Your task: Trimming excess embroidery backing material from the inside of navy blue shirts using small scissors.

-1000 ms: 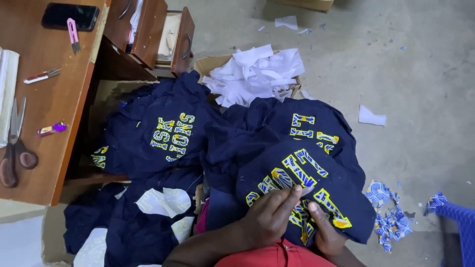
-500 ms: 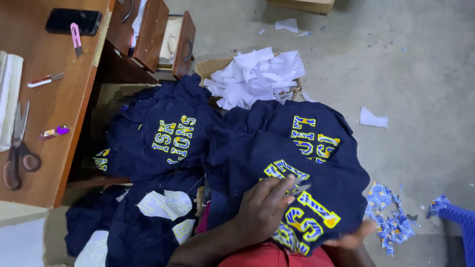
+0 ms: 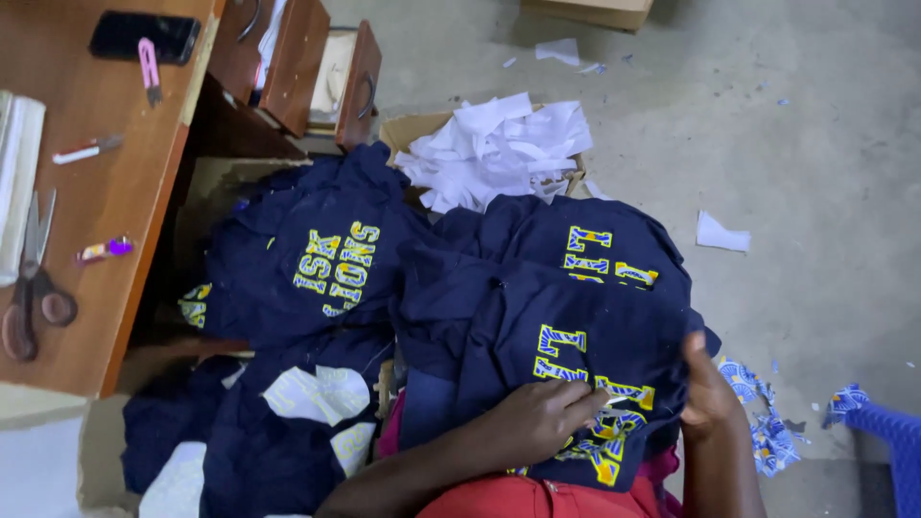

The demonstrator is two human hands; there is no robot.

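Left fingers: your left hand [image 3: 547, 417] lies knuckles-up on the print, fingers [image 3: 587, 401] drawn together and pinching a pale sliver at the yellow lettering [image 3: 595, 388].
Right fingers: your right hand [image 3: 708, 391] clamps the right edge of the navy shirt [image 3: 499, 336] — thumb on top, the other fingers hidden beneath.
Shirt: spread on your lap, long axis running from you toward the cardboard box of white scraps [image 3: 499, 149]; its lettering runs slantwise.
Surroundings: more navy shirts lie left, beside the worktop [image 3: 106, 201] with scissors [image 3: 29, 288].
Change: half a second ago your right hand sat lower, under the hem — now it has come up the edge.
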